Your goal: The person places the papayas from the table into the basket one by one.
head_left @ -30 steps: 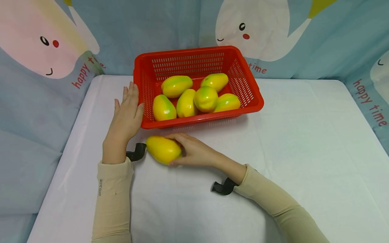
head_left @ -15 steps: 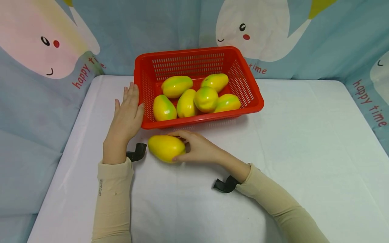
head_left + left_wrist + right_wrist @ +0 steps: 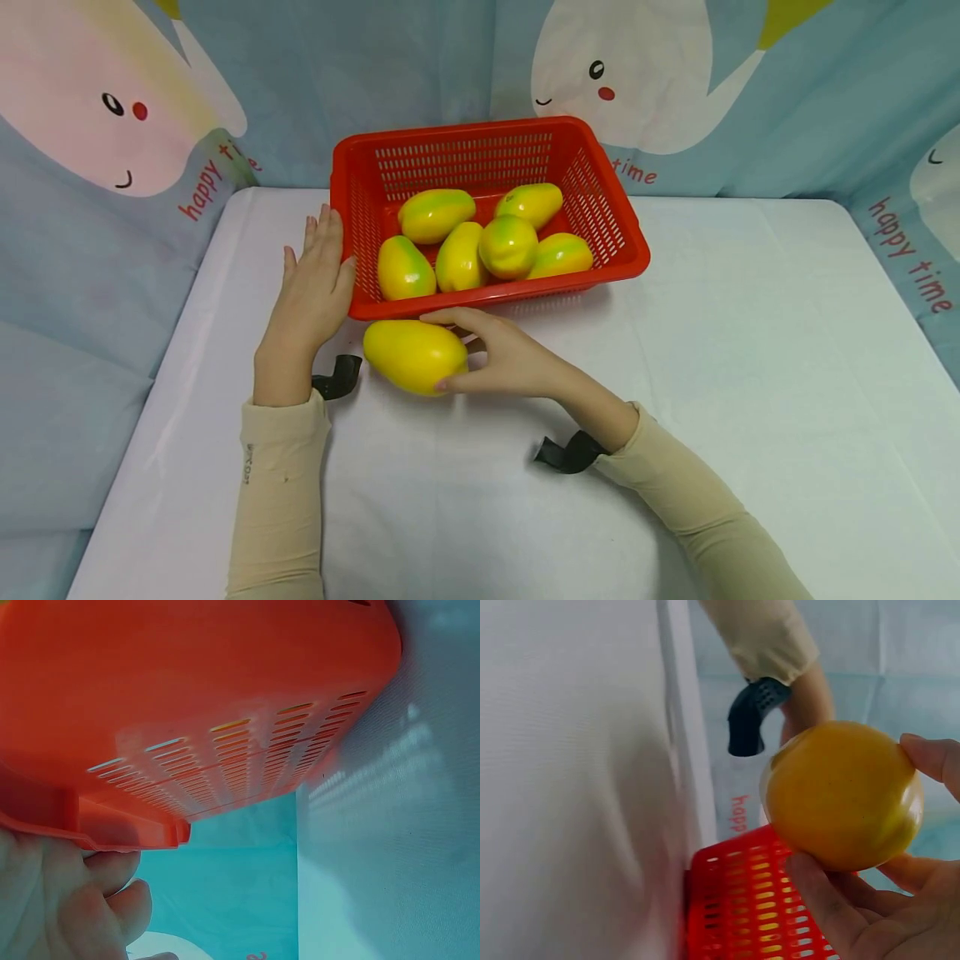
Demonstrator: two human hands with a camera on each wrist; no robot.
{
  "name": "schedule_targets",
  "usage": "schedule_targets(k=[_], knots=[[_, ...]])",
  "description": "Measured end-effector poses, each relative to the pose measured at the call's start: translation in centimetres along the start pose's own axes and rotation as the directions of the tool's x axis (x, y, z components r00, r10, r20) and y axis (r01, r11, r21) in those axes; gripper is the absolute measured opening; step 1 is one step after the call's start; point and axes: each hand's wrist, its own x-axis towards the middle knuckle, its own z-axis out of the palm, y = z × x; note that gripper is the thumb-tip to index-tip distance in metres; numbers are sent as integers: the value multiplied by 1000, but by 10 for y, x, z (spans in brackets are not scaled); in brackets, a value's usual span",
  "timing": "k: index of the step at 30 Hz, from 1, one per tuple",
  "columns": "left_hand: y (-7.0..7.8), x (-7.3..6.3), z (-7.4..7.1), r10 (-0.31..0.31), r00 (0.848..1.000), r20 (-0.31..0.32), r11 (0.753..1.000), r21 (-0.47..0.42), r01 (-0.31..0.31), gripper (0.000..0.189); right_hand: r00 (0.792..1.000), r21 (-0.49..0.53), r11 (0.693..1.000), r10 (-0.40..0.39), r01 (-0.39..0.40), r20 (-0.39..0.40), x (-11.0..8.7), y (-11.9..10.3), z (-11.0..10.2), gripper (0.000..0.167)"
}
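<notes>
My right hand (image 3: 510,354) grips a yellow mango (image 3: 414,357) between thumb and fingers, in front of the red basket (image 3: 495,294). In the right wrist view the mango (image 3: 844,796) appears lifted off the white tabletop, end-on to the camera. My left hand (image 3: 311,287) rests with straight fingers against the basket's left rim; in the left wrist view its fingers (image 3: 129,911) touch the underside of that rim. Inside the basket lie several yellow-green mangoes, one of them (image 3: 508,247) on top of others near the front.
A white cloth (image 3: 750,375) covers the table. Blue curtains (image 3: 420,67) with printed whales hang close behind the basket and at both sides. Black wrist mounts (image 3: 570,452) stick out from both forearms.
The mango in my right hand has risen from the table and shifted slightly right and toward the basket. My left hand and the basket have stayed in place.
</notes>
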Motion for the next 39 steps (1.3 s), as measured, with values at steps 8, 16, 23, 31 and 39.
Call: schedule_targets(k=[8,16,23,31,39], knots=[[-1,-1,-4,8,1000,-17,1000,-3,-8,62,997,62,995,-78,78,1,-2,-8,-8,62],[-1,1,-2,28,1000,-12,1000,-1,-28,61,991,108,987,-113,120,-64,-11,-15,-24,63],[0,1,0,21,1000,-11,1000,3,-21,62,988,151,984,-74,95,-138,-15,-17,-48,63],[-2,-1,1,11,1000,-1,1000,3,-11,62,958,206,970,-66,127,-281,-9,-19,-80,58],[-2,-4,1,6,1000,3,1000,3,-6,63,926,124,987,-44,97,-374,-5,-19,-106,53]])
